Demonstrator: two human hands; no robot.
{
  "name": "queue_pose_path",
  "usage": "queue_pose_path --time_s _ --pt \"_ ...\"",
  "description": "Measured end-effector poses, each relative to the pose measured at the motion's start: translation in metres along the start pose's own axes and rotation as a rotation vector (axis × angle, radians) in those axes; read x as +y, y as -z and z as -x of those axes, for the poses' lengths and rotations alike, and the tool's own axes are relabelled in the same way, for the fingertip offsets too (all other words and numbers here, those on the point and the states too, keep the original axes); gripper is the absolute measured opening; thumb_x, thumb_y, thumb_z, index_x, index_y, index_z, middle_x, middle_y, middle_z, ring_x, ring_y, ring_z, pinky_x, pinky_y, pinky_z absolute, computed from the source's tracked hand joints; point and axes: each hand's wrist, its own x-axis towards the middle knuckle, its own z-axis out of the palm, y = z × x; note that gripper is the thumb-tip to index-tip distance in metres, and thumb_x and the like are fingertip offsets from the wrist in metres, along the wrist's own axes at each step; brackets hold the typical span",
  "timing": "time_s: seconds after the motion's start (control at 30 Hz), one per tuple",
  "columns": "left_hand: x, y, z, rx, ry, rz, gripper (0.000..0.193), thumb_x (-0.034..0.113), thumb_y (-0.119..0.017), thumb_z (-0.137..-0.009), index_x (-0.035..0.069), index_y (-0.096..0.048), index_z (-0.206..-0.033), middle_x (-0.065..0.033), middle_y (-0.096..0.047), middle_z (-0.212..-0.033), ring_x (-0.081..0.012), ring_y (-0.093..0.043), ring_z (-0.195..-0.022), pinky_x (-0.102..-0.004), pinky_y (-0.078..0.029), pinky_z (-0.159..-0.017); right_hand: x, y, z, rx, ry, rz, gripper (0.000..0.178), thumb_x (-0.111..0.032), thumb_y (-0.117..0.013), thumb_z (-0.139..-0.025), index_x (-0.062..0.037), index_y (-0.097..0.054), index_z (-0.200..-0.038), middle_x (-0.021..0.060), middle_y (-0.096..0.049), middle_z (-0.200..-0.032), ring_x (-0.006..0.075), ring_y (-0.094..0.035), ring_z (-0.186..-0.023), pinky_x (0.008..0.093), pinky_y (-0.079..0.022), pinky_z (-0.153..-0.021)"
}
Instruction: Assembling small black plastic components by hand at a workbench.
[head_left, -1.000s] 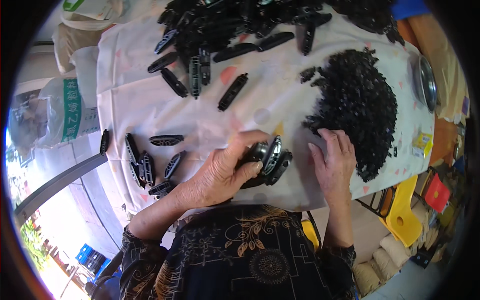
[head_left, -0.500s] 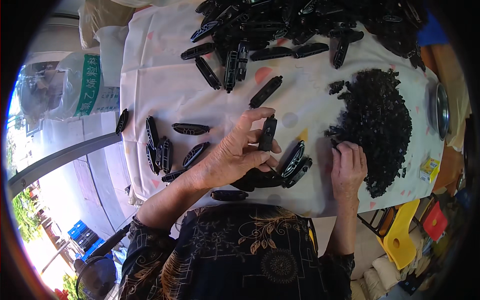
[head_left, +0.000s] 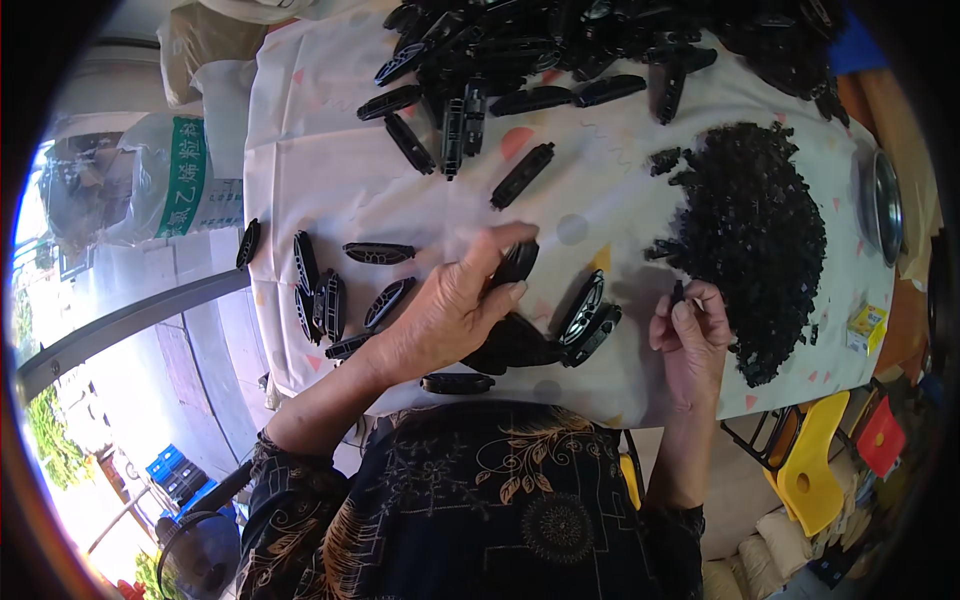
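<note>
Over the middle of the table, my left hand (head_left: 452, 308) grips a long black plastic part (head_left: 516, 262) between thumb and fingers; its outline is a little blurred. To the right, my right hand (head_left: 693, 335) pinches a small black plastic piece (head_left: 678, 291) between thumb and forefinger, beside a heap of small black pieces (head_left: 752, 245). Below my left hand lie more long oval black parts, among them one with a pale web pattern (head_left: 584, 308). Part of this group is hidden by my hand. Another long part (head_left: 523, 176) rests alone beyond my left hand.
A large pile of long black parts (head_left: 500, 45) covers the far side of the light patterned tablecloth (head_left: 330, 150). Several more parts (head_left: 333, 305) lie at the left. A round metal bowl (head_left: 881, 208) and a small yellow box (head_left: 866, 328) stand at the right edge.
My right hand has drawn back slightly from the heap and turned up, showing a small black piece in its fingers. My left hand has tilted the long part and shifted slightly left.
</note>
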Motion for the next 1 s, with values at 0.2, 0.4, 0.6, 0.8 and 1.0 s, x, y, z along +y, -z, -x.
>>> queue_pose_path --time_s 0.2,0.4,0.6,0.8,1.0 --pt "0.018 0.005 -0.021 0.23 -0.329 -0.81 0.033 0.012 -0.071 -0.074 0.011 -0.06 -0.104 -0.0083 -0.057 -0.098 -0.0273 -0.063 -0.082 -0.0369 -0.052 -0.068 0.005 -0.009 0.008 0.123 -0.051 -0.017 0.017 -0.011 -0.063 -0.088 -0.0085 -0.054 -0.102 0.0123 -0.068 -0.089 0.0171 -0.065 -0.067 0.024 -0.048 -0.052" --pt "-0.001 0.005 -0.071 0.299 -0.279 -1.078 0.027 0.003 -0.061 -0.077 0.007 -0.053 -0.102 -0.0126 -0.056 -0.108 -0.0341 -0.062 -0.088 -0.0422 -0.054 -0.071 0.006 -0.013 0.021 0.058 0.06 0.079 0.013 -0.011 -0.061 -0.09 -0.0061 -0.052 -0.098 0.0132 -0.067 -0.087 0.0187 -0.066 -0.067 0.0242 -0.048 -0.054" --pt "-0.004 -0.004 -0.07 0.269 -0.262 -0.61 0.021 -0.001 -0.052 -0.085 0.002 -0.052 -0.105 -0.0137 -0.058 -0.102 -0.0241 -0.065 -0.08 -0.0331 -0.053 -0.067 0.005 -0.016 0.036 0.058 0.109 0.041 0.013 -0.011 -0.061 -0.09 -0.0055 -0.053 -0.098 0.0128 -0.066 -0.09 0.0176 -0.065 -0.071 0.0247 -0.048 -0.061" --pt "0.02 -0.038 -0.029 -0.15 0.104 0.709 0.026 0.009 -0.044 -0.097 0.004 -0.043 -0.123 -0.0122 -0.059 -0.107 -0.0176 -0.065 -0.084 -0.0269 -0.056 -0.073 0.01 -0.035 0.04 -0.013 0.178 -0.054 0.012 -0.009 -0.06 -0.09 -0.0039 -0.055 -0.1 0.0102 -0.064 -0.093 0.0151 -0.061 -0.08 0.0238 -0.046 -0.065" --pt "0.02 -0.049 -0.01 -0.244 0.126 0.773 0.029 0.012 -0.046 -0.097 0.004 -0.045 -0.125 -0.0114 -0.061 -0.105 -0.0186 -0.065 -0.086 -0.0272 -0.057 -0.071 -0.002 -0.036 0.039 -0.135 0.539 0.507 0.013 0.003 -0.063 -0.083 -0.004 -0.059 -0.094 0.0051 -0.058 -0.094 0.0153 -0.055 -0.08 0.0249 -0.045 -0.068"
